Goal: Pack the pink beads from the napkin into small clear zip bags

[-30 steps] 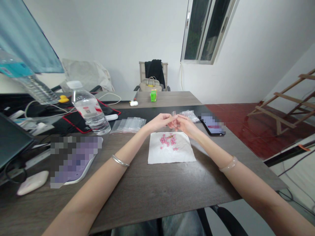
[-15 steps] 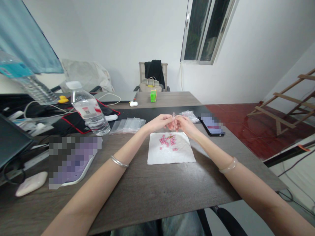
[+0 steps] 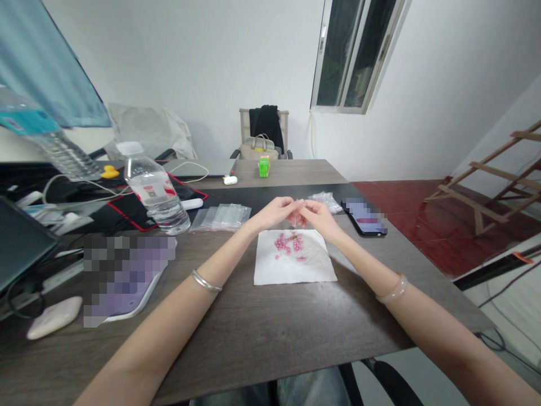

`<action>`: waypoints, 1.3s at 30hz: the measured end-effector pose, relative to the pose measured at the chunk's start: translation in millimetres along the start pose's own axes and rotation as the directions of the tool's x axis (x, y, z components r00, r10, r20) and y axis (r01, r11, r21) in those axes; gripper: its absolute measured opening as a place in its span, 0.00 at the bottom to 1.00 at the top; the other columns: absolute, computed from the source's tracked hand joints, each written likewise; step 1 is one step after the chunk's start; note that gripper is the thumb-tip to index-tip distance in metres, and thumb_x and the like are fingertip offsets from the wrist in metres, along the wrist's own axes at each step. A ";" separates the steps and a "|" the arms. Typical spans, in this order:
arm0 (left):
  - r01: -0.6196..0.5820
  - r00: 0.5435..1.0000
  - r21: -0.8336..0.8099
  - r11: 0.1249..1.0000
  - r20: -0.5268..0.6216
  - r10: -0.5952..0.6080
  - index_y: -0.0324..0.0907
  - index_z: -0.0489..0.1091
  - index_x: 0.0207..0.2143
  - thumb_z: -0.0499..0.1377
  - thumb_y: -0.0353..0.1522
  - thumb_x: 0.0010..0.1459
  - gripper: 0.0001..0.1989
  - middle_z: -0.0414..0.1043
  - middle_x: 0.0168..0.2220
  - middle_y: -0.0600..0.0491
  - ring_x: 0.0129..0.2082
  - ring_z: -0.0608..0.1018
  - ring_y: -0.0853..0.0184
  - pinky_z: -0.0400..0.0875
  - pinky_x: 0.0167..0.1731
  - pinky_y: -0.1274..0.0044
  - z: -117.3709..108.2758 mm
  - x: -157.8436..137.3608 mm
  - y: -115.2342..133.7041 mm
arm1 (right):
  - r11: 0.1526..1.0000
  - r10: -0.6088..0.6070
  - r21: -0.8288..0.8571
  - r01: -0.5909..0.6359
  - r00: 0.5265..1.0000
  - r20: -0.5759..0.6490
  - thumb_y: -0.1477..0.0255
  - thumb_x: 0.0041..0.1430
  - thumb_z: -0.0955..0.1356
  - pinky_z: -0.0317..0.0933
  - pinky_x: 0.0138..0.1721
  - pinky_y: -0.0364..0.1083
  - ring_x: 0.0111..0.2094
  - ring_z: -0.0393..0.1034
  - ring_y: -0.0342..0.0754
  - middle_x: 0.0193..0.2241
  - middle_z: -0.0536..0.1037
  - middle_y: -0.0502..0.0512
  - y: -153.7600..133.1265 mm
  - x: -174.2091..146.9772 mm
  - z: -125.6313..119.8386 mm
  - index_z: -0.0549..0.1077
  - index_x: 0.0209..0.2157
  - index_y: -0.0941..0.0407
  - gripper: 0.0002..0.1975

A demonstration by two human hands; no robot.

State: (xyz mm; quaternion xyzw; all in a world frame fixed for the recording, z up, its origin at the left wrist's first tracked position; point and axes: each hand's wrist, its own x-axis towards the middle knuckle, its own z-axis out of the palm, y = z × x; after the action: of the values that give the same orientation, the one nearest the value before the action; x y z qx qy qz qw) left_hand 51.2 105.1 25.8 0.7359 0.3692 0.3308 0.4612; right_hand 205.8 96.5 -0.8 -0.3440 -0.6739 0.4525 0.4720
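The left hand (image 3: 274,212) and the right hand (image 3: 320,217) meet above the far edge of a white paper sheet (image 3: 291,273), the grip of each pinched around a small clear plastic piece (image 3: 296,220) between the fingertips, its exact shape too small to make out. The pink beads (image 3: 279,244) lie loose on that sheet, below the grip and nearer the wearer, apart from the fingers. On the counter (image 3: 270,324), flat clear bags (image 3: 226,217) lie beyond the left wrist, and a phone (image 3: 364,217) sits to the right of the right hand.
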 end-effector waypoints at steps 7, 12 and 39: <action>-0.006 0.999 0.057 0.998 -0.038 0.008 0.39 0.64 0.23 0.51 0.33 0.61 0.14 0.68 0.20 0.56 0.22 0.71 0.73 0.66 0.28 0.79 -5.9 1.4 -1.8 | 1.000 0.003 -0.028 -0.005 0.998 -0.062 0.66 0.50 0.67 0.58 0.23 0.42 0.20 0.63 0.40 0.17 0.70 0.48 -0.1 -0.1 -0.4 0.67 0.19 0.55 0.11; -0.006 0.997 0.164 0.986 -0.073 0.018 0.38 0.66 0.22 0.54 0.31 0.57 0.11 0.67 0.20 0.56 0.22 0.71 0.72 0.65 0.27 0.79 -7.9 1.8 -2.8 | 0.998 0.005 -0.069 -0.011 0.995 -0.097 0.69 0.48 0.66 0.56 0.20 0.41 0.18 0.61 0.40 0.15 0.69 0.48 2.7 1.0 -2.7 0.67 0.18 0.56 0.09; 0.208 0.962 0.797 0.567 -0.273 0.030 0.39 0.68 0.26 0.50 0.32 0.58 0.11 0.76 0.27 0.45 0.35 0.77 0.53 0.58 0.44 0.63 17.1 -13.4 17.2 | 0.708 -0.053 -0.692 -0.141 0.967 -0.251 0.68 0.53 0.64 0.43 0.24 0.44 0.20 0.56 0.43 0.16 0.67 0.49 -0.7 -9.1 0.3 0.67 0.17 0.54 0.12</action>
State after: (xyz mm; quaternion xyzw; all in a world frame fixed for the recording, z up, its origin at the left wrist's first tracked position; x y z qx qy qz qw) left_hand 62.7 81.2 33.6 0.7963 0.5732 0.1902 0.0326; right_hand 208.4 88.0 -3.2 -0.5687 -0.7212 0.1246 0.3754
